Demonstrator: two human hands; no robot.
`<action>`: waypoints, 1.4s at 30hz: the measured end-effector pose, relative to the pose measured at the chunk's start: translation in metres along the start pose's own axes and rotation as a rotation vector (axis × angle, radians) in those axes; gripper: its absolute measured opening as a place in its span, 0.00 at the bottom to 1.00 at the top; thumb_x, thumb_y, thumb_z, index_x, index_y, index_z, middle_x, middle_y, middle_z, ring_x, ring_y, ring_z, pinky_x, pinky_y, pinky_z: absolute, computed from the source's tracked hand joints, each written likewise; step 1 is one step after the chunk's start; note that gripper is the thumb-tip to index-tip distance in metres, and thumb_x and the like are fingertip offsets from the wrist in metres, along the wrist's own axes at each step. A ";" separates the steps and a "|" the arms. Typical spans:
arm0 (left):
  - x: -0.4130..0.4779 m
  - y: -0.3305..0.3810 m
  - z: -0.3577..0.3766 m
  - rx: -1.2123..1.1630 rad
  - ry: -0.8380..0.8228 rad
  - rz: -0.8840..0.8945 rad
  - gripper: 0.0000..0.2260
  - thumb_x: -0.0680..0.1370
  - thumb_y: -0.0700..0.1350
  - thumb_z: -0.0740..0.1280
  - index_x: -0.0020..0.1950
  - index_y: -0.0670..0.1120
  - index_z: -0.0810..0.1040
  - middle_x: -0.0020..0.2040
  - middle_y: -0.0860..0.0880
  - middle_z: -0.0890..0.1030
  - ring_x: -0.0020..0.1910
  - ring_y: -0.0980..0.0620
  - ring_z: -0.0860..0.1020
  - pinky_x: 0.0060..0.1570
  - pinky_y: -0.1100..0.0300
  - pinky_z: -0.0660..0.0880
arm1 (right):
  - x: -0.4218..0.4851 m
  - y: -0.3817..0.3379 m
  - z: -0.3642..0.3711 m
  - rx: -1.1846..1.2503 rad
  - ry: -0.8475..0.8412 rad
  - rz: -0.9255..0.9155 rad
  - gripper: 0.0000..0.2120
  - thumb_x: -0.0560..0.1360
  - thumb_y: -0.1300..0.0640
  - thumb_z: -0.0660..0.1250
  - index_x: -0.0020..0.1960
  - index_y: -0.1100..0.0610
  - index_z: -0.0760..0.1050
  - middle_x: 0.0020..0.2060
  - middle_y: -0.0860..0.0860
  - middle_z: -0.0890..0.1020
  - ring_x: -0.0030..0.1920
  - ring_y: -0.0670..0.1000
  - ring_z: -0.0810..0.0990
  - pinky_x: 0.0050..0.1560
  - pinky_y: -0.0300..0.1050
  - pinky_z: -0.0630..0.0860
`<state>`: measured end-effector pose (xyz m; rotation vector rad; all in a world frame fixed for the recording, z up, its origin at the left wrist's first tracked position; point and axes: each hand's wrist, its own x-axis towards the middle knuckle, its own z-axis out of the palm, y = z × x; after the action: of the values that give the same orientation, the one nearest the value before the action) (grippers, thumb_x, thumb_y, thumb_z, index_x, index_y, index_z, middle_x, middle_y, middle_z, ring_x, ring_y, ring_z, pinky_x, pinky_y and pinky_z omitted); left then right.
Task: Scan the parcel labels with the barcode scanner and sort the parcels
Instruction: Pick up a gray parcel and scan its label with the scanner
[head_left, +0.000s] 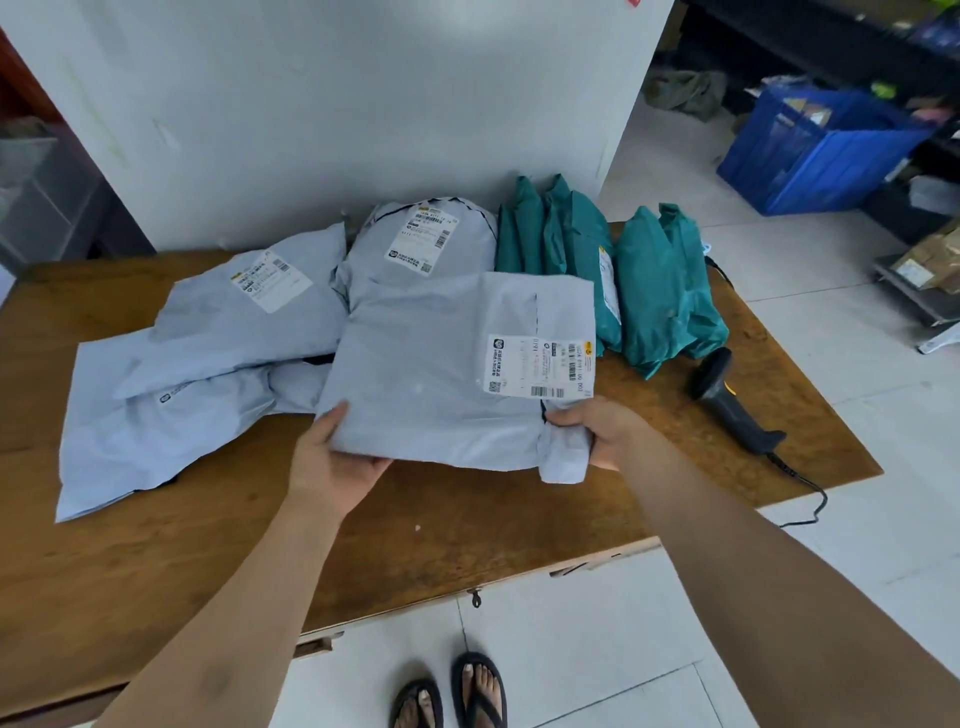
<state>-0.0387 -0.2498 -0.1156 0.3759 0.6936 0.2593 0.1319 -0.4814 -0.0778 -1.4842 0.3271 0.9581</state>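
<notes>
1. Since the head view is the only angle, here's what it shows: a grey poly-mailer parcel (441, 364) sits front and centre over the wooden tabletop (467, 525), and the person has it by its near edge.
2. Left hand (332, 462) grips the near-left corner, thumb on top and fingers tucked underneath.
3. Right hand (602, 431) clutches the near-right corner, right where the bag's flap is crumpled and folded over.
4. The parcel's shipping label (537, 366) faces up on the right side, turned sideways to the camera, with its barcodes showing.
5. Can't tell whether the parcel is lifted or resting; its far edge overlaps the other grey ones.
6. More grey parcels (234, 322) are piled on the left half of the tabletop, labels up. A bulkier one (415, 249) leans against the white wall (337, 104) behind.
7. Teal-green parcels (649, 291) stand on edge in a row, just right of the grey bunch.
8. The barcode scanner (727, 400) lies on the tabletop near the right edge, just beside the green row, with neither hand on it. Its cable (810, 499) trails off the edge.
9. A blue plastic crate (821, 150) sits on the tiled floor at the far right, well apart from everything.
10. Feet in black flip-flops (452, 691) show at the bottom.
</notes>
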 end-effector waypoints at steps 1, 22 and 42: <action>0.000 0.006 -0.004 -0.026 0.001 0.015 0.28 0.66 0.45 0.73 0.66 0.47 0.75 0.61 0.45 0.80 0.61 0.43 0.78 0.64 0.46 0.72 | 0.001 -0.008 -0.007 -0.033 -0.015 -0.015 0.16 0.72 0.76 0.64 0.54 0.60 0.77 0.52 0.57 0.83 0.50 0.57 0.82 0.50 0.54 0.79; 0.042 -0.092 -0.005 0.348 0.485 0.112 0.24 0.75 0.41 0.69 0.69 0.42 0.68 0.63 0.45 0.74 0.63 0.42 0.74 0.61 0.48 0.72 | 0.054 -0.045 -0.135 -1.361 0.676 -0.215 0.30 0.76 0.56 0.64 0.73 0.59 0.56 0.69 0.63 0.66 0.69 0.64 0.66 0.64 0.58 0.67; 0.053 -0.062 -0.012 1.264 0.628 0.148 0.19 0.70 0.51 0.75 0.53 0.39 0.79 0.51 0.40 0.80 0.50 0.41 0.78 0.49 0.50 0.75 | 0.110 -0.016 -0.223 -1.310 0.820 -0.043 0.28 0.76 0.60 0.63 0.74 0.58 0.59 0.69 0.61 0.68 0.69 0.63 0.67 0.67 0.57 0.65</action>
<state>-0.0005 -0.2840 -0.1806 1.5987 1.4135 0.0364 0.2914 -0.6474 -0.1732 -3.0687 0.2280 0.4079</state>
